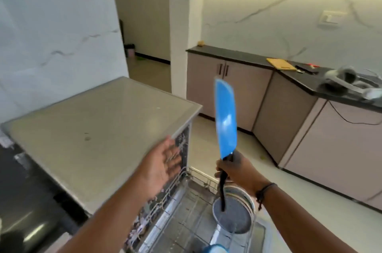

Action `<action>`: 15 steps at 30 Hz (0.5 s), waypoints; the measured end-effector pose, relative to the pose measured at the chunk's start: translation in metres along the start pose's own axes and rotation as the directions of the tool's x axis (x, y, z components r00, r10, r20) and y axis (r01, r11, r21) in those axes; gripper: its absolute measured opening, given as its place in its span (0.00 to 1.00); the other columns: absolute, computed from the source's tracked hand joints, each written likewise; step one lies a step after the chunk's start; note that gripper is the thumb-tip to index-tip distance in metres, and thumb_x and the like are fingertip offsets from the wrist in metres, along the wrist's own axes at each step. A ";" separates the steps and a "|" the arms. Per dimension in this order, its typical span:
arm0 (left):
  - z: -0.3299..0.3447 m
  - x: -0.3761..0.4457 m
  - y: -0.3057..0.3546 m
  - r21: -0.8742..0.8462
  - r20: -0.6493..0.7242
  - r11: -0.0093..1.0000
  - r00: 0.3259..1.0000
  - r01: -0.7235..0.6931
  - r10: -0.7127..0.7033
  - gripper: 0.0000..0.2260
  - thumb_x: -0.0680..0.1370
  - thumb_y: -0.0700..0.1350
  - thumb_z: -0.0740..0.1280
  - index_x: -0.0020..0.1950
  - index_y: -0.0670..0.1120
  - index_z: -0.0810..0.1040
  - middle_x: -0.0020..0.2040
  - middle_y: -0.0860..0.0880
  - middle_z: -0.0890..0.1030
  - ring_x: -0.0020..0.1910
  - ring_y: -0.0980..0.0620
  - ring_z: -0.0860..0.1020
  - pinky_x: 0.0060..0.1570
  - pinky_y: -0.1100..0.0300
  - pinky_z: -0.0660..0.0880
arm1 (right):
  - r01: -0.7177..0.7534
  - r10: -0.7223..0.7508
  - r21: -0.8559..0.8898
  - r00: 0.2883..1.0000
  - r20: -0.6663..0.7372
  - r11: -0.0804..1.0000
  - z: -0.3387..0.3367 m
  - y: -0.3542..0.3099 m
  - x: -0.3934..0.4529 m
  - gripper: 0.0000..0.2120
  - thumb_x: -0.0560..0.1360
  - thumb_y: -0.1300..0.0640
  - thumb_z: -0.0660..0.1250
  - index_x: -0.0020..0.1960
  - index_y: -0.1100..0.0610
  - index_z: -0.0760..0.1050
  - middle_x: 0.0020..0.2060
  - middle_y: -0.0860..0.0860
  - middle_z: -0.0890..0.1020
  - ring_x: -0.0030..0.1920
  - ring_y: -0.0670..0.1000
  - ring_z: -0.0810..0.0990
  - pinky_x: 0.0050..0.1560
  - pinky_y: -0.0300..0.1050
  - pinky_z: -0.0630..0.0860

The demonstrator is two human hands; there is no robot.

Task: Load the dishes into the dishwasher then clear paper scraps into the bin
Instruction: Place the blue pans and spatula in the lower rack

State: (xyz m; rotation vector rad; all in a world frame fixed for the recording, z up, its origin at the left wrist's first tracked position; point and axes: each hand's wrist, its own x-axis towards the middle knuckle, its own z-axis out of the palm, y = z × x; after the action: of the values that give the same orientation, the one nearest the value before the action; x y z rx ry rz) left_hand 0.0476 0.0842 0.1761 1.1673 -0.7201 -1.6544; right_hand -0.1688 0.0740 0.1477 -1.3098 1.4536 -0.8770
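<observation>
Left forearm: nearest the camera, it reaches up from the bottom edge toward the dishwasher (pixel 99 128).
Left hand (pixel 165 162): palm up, fingers straight and relaxed, holding nothing; it sits at the dishwasher's front top corner, and blur hides whether it touches the edge.
Right hand (pixel 231 168): fingers wrapped round the black handle of a blue knife (pixel 226 118), just right of the dishwasher's open front.
Knife and grip: the blue blade stands upright above the fist, tip up; the handle's lower end sticks out below the fist, over the rack.
Wrist: a dark cord bracelet (pixel 263 190) circles the right wrist.
Lower rack (pixel 186 211): pulled out of the dishwasher in front of and below it; wire frame, grey.
Rack contents: a stack of round plates (pixel 237 215) stands on edge on the rack's right side, directly under the knife handle; a blue round item (pixel 215 249), perhaps a bowl or cup, shows at the rack's near end, cut off by the frame.
Counter (pixel 299 75): dark worktop well beyond the dishwasher to the right, bearing a yellow cutting board (pixel 281 63) and blurred grey items near the far right.
</observation>
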 end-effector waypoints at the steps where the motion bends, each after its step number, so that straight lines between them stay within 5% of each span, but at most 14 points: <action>1: 0.007 0.016 0.007 -0.083 0.016 0.996 1.000 0.020 -0.019 0.18 0.75 0.59 0.63 0.54 0.46 0.77 0.46 0.47 0.81 0.46 0.47 0.78 0.48 0.53 0.73 | 0.036 -0.045 -0.227 0.998 -0.033 0.973 -0.021 0.016 0.009 0.03 0.75 0.61 0.64 0.46 0.57 0.70 0.39 0.55 0.79 0.39 0.55 0.79 0.42 0.51 0.78; 4: 0.026 0.057 0.022 -0.140 0.064 0.990 0.998 0.027 -0.018 0.25 0.72 0.66 0.61 0.52 0.45 0.76 0.43 0.45 0.80 0.38 0.47 0.79 0.41 0.55 0.75 | 0.059 -0.104 -0.677 0.994 -0.025 0.733 -0.066 0.053 0.020 0.07 0.75 0.54 0.63 0.47 0.56 0.66 0.45 0.56 0.80 0.47 0.60 0.78 0.40 0.47 0.70; 7: 0.033 0.084 0.009 0.075 0.026 0.987 0.990 0.140 -0.142 0.27 0.73 0.66 0.61 0.56 0.44 0.76 0.44 0.47 0.79 0.38 0.49 0.77 0.42 0.56 0.72 | 0.071 -0.079 -0.799 0.996 0.029 0.598 -0.088 0.087 0.024 0.07 0.76 0.55 0.61 0.49 0.54 0.63 0.50 0.56 0.79 0.50 0.62 0.78 0.42 0.47 0.70; 10: 0.019 0.104 -0.048 0.316 -0.023 0.897 0.948 0.309 -0.318 0.19 0.71 0.60 0.69 0.50 0.46 0.77 0.42 0.47 0.79 0.39 0.49 0.77 0.42 0.54 0.74 | 0.070 -0.098 -0.868 0.995 0.025 0.491 -0.092 0.125 0.025 0.08 0.76 0.55 0.60 0.54 0.55 0.67 0.50 0.54 0.77 0.49 0.60 0.80 0.45 0.50 0.74; 15: -0.019 0.116 -0.166 0.348 -0.127 0.770 0.841 0.534 -0.526 0.25 0.64 0.56 0.76 0.56 0.44 0.79 0.50 0.46 0.84 0.50 0.46 0.81 0.47 0.53 0.78 | 0.107 -0.017 -0.953 0.994 0.107 0.285 -0.061 0.206 0.020 0.13 0.69 0.58 0.66 0.54 0.55 0.74 0.42 0.51 0.80 0.41 0.57 0.82 0.39 0.52 0.76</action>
State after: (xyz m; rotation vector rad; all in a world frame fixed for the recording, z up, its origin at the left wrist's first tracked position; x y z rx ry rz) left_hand -0.0060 0.0395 -0.0156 1.7879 -0.7517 -2.0175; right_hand -0.2872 0.0830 -0.0325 -2.2591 1.9605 0.2092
